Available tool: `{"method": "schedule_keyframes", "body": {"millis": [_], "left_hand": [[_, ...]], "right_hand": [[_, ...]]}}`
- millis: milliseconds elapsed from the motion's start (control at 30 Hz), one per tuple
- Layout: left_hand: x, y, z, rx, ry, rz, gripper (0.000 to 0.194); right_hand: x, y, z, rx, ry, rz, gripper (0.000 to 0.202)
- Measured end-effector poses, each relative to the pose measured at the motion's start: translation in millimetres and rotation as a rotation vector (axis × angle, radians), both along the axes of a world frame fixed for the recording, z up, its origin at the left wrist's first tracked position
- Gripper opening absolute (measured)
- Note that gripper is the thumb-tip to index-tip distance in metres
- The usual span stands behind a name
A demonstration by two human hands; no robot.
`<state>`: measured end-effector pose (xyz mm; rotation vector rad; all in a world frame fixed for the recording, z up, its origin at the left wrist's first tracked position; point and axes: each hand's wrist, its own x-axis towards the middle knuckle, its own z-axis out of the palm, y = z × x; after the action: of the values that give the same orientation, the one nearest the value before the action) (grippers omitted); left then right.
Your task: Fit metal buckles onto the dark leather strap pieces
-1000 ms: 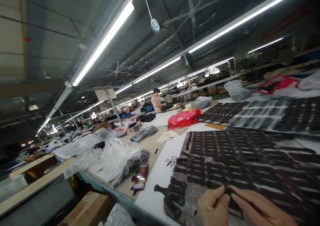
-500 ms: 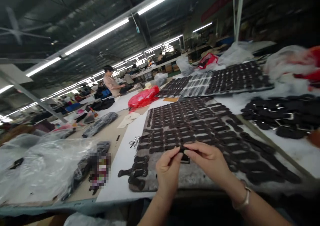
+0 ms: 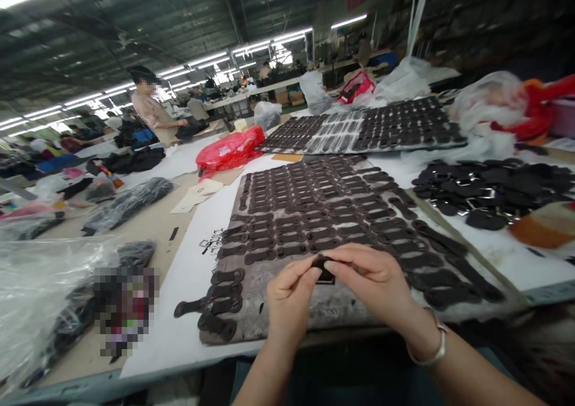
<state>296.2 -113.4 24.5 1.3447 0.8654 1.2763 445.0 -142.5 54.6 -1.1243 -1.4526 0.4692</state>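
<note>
Between my two hands is a small dark tab (image 3: 323, 266), with what looks like a rectangular frame at its lower edge. My left hand (image 3: 287, 298) pinches the tab's left side between thumb and finger. The right side is pinched by my right hand (image 3: 377, 280), which has a bracelet on its wrist. Both hands are over the near part of a grey board (image 3: 309, 310). Rows of dark dumbbell-shaped strips (image 3: 321, 232) cover most of this board. A few more strips (image 3: 224, 289) lie at its left edge, one sticking out past it.
Small metal rings (image 3: 212, 240) lie on white paper left of the board. A pile of black pieces with metal buckles (image 3: 480, 190) sits at right. Behind are a second covered board (image 3: 395, 127) and a red plastic bag (image 3: 231, 150). A co-worker (image 3: 155, 109) stands far left.
The camera view has tilted down and shifted right, so the boards appear further left. Both hands keep pinching the dark tab, with little change in grip.
</note>
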Motion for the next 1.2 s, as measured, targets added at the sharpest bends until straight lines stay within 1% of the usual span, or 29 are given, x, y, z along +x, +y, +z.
{"method": "schedule_keyframes", "body": {"millis": [100,167,233,300,367,467,633,767,867,1000,1100,1200], "left_hand": [[-0.9,0.8,-3.6,-0.112,-0.160,-0.052,0.014],[-0.5,0.4,-5.9,-0.184,-0.248,-0.060,0.013],[0.3,-0.1,-7.4,-0.228,-0.316,-0.030,0.012],[1.0,-0.6,-8.2,-0.243,-0.362,0.007,0.011],[1.3,-1.2,-8.3,-0.236,-0.380,0.010,0.011],[1.2,-2.6,-7.9,-0.225,-0.380,-0.029,0.009],[1.9,-6.6,-6.4,-0.293,-0.419,-0.051,0.003],[2.3,-9.9,-3.6,-0.316,-0.405,-0.065,0.006],[0.6,-9.4,-2.5,-0.313,-0.355,-0.095,0.005],[-3.9,-4.7,-4.7,-0.249,-0.280,-0.097,0.015],[-8.0,-2.5,-6.5,-0.168,-0.187,-0.062,0.007],[-10.5,-2.7,-6.6,-0.102,-0.041,0.014,0.007]], "right_hand": [[-1.7,-0.5,-0.7,0.006,-0.040,0.019,0.018],[-3.2,-1.3,-1.7,0.001,-0.064,0.003,0.024],[-5.0,-1.9,-3.2,-0.022,-0.081,-0.013,0.032],[-6.9,-1.9,-5.1,-0.052,-0.099,-0.003,0.034],[-8.4,-1.7,-6.7,-0.069,-0.109,0.015,0.029],[-9.8,-1.9,-7.2,-0.085,-0.113,0.029,0.020],[-9.5,-4.7,-5.4,-0.100,-0.179,0.044,0.007],[-7.6,-6.9,-4.3,-0.074,-0.196,0.064,0.006],[-6.1,-7.6,-3.1,-0.086,-0.174,0.067,0.006],[-5.6,-7.1,-3.3,-0.136,-0.142,0.065,0.006],[-6.9,-6.0,-5.4,-0.182,-0.173,0.076,0.010],[-7.6,-3.7,-7.9,-0.310,-0.220,0.093,0.009]]}}
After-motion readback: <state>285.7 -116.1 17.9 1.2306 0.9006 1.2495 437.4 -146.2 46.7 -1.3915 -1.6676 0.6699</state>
